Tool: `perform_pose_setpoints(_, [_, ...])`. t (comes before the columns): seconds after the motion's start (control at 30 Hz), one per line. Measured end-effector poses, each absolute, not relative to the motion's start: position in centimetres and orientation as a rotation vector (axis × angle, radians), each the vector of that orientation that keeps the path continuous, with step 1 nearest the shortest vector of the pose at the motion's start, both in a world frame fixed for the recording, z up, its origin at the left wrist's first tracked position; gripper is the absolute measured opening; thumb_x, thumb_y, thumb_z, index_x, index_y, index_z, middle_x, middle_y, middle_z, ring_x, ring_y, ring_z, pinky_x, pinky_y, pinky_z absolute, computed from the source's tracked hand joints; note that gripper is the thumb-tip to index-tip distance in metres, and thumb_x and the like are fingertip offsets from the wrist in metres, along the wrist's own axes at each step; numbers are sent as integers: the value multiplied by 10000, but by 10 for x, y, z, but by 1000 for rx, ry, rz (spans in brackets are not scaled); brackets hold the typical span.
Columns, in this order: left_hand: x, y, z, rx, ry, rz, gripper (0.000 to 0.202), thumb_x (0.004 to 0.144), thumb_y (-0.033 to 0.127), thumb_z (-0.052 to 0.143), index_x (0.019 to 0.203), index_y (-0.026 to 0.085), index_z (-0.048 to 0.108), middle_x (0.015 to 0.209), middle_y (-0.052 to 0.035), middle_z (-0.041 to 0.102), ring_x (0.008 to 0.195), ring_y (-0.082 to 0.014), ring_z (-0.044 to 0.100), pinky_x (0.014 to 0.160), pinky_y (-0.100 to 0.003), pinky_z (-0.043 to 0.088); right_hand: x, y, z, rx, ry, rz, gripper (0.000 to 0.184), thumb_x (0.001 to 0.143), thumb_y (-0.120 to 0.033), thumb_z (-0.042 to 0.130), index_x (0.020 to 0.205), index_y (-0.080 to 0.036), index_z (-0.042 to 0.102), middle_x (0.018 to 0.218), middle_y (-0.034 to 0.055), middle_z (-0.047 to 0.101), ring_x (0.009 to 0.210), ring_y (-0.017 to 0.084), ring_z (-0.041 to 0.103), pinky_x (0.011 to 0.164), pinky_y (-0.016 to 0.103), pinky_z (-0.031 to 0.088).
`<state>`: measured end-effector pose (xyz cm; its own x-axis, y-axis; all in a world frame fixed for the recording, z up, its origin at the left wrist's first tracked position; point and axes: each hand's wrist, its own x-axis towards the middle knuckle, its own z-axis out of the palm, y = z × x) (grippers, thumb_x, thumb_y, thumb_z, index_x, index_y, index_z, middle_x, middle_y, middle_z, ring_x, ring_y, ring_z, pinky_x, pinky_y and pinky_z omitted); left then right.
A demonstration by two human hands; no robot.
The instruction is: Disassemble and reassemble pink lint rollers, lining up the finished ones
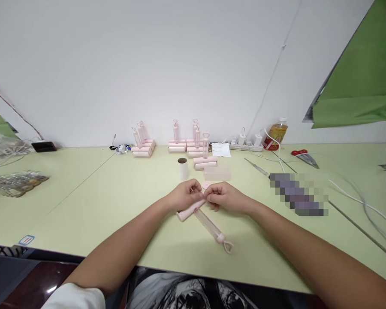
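A pale pink lint roller [191, 210] lies slanted on the table, its clear handle [209, 223] pointing toward me and ending in a heart-shaped loop. My left hand [187, 195] is closed over the far end of the roller, fingertips pinched. From the other side my right hand [224, 196] meets it, thumb and fingers closed at the same end; the exact grip is hidden by the fingers. Just beyond my hands are a small pale pink disc [206, 184], a white cardboard-cored roll [183, 169] standing upright and a translucent pink cover [217, 173].
Several pink lint rollers [205, 162] stand with handles upright along the wall. To the right are a power strip [246, 146], a drink bottle [275, 134], a screwdriver-like tool [256, 166], red-handled scissors or snips [304, 158] and loose cables. Plastic-wrapped items [17, 182] lie at left.
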<state>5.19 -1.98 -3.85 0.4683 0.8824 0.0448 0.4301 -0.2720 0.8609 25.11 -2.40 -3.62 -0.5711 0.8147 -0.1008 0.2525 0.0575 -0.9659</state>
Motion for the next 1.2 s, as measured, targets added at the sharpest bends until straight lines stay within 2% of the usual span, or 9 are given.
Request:
perform_pose_setpoints(0.1, [57, -22, -43, 1967, 1178, 640, 238, 758, 389, 621, 855, 184, 551, 782, 7, 591, 687, -134, 526, 568, -233, 395, 249, -31, -33, -1120, -2042, 1239, 181, 766, -350, 629, 790, -181, 568, 651, -31, 549, 600, 114, 504, 530, 220, 378])
perform_pose_setpoints(0.23, [59, -23, -46, 1952, 1279, 651, 201, 785, 378, 586, 861, 201, 529, 740, 11, 600, 646, -138, 540, 532, -236, 385, 244, -43, -33, -1253, -2328, 895, 297, 680, -395, 718, 767, -212, 502, 672, -38, 551, 578, 120, 471, 497, 219, 297])
perform_pose_setpoints(0.47, [48, -18, -44, 1555, 1071, 569, 194, 813, 363, 583, 849, 205, 476, 655, 37, 543, 511, -96, 501, 441, -204, 374, 247, -42, -37, -1308, -2556, 677, 135, 705, -185, 565, 650, -205, 443, 584, -33, 504, 503, 106, 393, 479, 248, 206])
perform_pose_setpoints(0.63, [39, -14, -35, 1526, 1028, 556, 370, 810, 507, 603, 726, 174, 464, 611, 32, 510, 519, -78, 474, 472, -199, 365, 249, -38, -34, -1281, -2393, 645, 125, 749, -211, 528, 695, -209, 416, 639, -32, 508, 547, 110, 422, 504, 238, 244])
perform_pose_setpoints(0.77, [35, -13, -30, 1423, 945, 501, 434, 792, 592, 600, 806, 169, 507, 632, 32, 504, 543, -81, 483, 501, -207, 375, 247, -38, -30, -1167, -2283, 710, 130, 783, -242, 538, 736, -213, 420, 642, -52, 471, 568, 105, 422, 529, 226, 287])
perform_pose_setpoints(0.9, [35, -15, -32, 1332, 724, 413, 425, 792, 532, 647, 990, 176, 525, 703, 15, 534, 528, -74, 480, 501, -216, 362, 247, -36, -31, -1095, -2305, 754, 219, 838, -399, 563, 768, -196, 519, 657, -36, 490, 585, 111, 429, 540, 230, 301])
perform_pose_setpoints(1.0, [35, -14, -34, 1331, 661, 433, 390, 798, 470, 672, 998, 166, 530, 743, -3, 554, 561, -80, 508, 520, -217, 377, 247, -35, -33, -1128, -2324, 826, 373, 842, -541, 545, 751, -180, 563, 661, -19, 507, 584, 116, 429, 529, 233, 297])
perform_pose_setpoints(1.1, [36, -14, -36, 1335, 633, 469, 363, 784, 415, 707, 980, 159, 540, 772, -21, 587, 624, -104, 571, 570, -226, 420, 248, -34, -33, -1139, -2349, 888, 403, 839, -558, 545, 770, -167, 611, 665, -7, 532, 582, 120, 430, 525, 235, 294])
perform_pose_setpoints(1.2, [39, -16, -36, 1325, 611, 494, 361, 784, 392, 712, 1008, 160, 549, 857, -61, 636, 702, -142, 629, 638, -258, 462, 248, -34, -31, -1103, -2371, 936, 350, 822, -509, 591, 889, -175, 667, 694, 0, 573, 597, 130, 458, 540, 236, 310])
